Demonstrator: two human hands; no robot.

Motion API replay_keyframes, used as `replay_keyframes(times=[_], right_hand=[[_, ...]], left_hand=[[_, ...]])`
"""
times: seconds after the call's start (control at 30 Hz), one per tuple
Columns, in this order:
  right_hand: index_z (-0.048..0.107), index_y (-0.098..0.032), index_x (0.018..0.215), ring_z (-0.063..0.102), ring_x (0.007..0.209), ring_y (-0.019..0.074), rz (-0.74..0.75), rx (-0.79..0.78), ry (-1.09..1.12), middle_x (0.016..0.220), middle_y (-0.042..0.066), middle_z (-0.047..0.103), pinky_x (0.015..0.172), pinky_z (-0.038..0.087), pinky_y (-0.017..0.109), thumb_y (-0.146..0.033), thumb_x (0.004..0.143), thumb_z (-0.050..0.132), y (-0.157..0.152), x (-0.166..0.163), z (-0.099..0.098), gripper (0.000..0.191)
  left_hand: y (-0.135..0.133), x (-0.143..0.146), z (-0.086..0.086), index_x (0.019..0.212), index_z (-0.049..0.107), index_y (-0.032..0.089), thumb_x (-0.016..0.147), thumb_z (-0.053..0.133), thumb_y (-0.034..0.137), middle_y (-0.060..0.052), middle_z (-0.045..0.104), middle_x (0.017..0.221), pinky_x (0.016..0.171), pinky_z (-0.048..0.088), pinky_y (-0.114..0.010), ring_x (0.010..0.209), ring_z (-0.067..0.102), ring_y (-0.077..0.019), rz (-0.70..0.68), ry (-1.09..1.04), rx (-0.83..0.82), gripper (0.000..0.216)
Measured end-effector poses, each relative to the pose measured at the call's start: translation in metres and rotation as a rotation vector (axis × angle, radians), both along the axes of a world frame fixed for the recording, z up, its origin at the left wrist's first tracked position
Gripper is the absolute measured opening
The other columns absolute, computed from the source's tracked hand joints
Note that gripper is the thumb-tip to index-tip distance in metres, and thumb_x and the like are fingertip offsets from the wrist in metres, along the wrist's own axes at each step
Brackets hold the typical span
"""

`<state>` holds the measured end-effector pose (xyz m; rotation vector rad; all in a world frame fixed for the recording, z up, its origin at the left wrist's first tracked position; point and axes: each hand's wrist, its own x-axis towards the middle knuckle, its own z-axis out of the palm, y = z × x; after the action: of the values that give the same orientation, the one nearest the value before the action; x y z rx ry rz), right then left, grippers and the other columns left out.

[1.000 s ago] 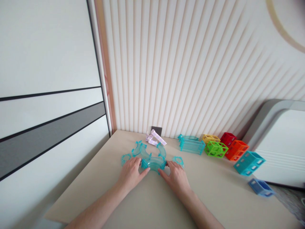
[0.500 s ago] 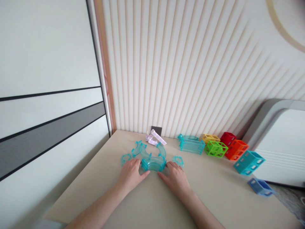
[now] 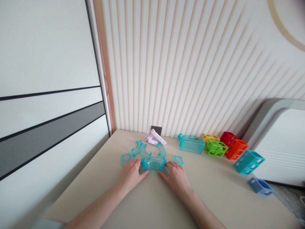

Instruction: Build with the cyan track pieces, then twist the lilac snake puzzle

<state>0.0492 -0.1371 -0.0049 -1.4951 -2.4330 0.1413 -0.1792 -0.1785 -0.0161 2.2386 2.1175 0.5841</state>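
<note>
The translucent teal curved plastic track piece (image 3: 153, 163) lies on the beige table (image 3: 214, 197), before the grey wall socket (image 3: 156, 130). Left hand (image 3: 130, 174) and right hand (image 3: 176, 177) pinch its ends, fingers narrow. It looks light, rigid and slick; best gripped at the ribbed end connectors.
</note>
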Motion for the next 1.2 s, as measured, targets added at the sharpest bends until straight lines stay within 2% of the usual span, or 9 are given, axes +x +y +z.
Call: replay_keyframes(times=[0.67, 0.93, 1.07, 1.2], right_hand=[[0.066, -0.020, 0.090, 0.065, 0.096, 0.0270, -0.009, -0.005, 0.017, 0.096, 0.009, 0.071, 0.084, 0.047, 0.034, -0.045, 0.087, 0.063, 0.0003, -0.0004, -0.0008, 0.025], [0.066, -0.021, 0.090, 0.065, 0.098, 0.0270, -0.009, 0.001, 0.006, 0.097, 0.009, 0.071, 0.085, 0.047, 0.033, -0.045, 0.087, 0.063, -0.0001, -0.0003, -0.0009, 0.024], [0.067, -0.020, 0.091, 0.066, 0.098, 0.0277, 0.007, 0.006, -0.001, 0.098, 0.010, 0.071, 0.085, 0.048, 0.034, -0.048, 0.087, 0.064, -0.0001, 0.0002, 0.0009, 0.029], [0.070, -0.020, 0.100, 0.067, 0.101, 0.0272, 0.030, 0.011, 0.047, 0.105, 0.010, 0.072, 0.087, 0.049, 0.034, -0.055, 0.085, 0.066, 0.0023, 0.0048, 0.0037, 0.038]], left_hand=[[0.0001, -0.0006, -0.0021, 0.083, 0.061, 0.021, 0.082, 0.066, 0.043, -0.008, 0.070, 0.087, 0.076, 0.050, -0.035, 0.088, 0.067, -0.0261, -0.004, -0.043, 0.011, 0.023], [0.0007, -0.0001, -0.0027, 0.084, 0.061, 0.019, 0.082, 0.065, 0.043, -0.009, 0.070, 0.089, 0.078, 0.051, -0.037, 0.088, 0.067, -0.0276, -0.009, -0.026, 0.015, 0.025], [0.0002, 0.0002, -0.0021, 0.083, 0.061, 0.020, 0.081, 0.067, 0.042, -0.009, 0.070, 0.087, 0.078, 0.050, -0.037, 0.087, 0.066, -0.0273, -0.003, -0.056, 0.019, 0.023], [-0.0003, 0.0006, 0.0006, 0.082, 0.061, 0.021, 0.080, 0.068, 0.041, -0.007, 0.070, 0.086, 0.078, 0.050, -0.035, 0.087, 0.066, -0.0257, 0.007, -0.083, 0.002, 0.021]])
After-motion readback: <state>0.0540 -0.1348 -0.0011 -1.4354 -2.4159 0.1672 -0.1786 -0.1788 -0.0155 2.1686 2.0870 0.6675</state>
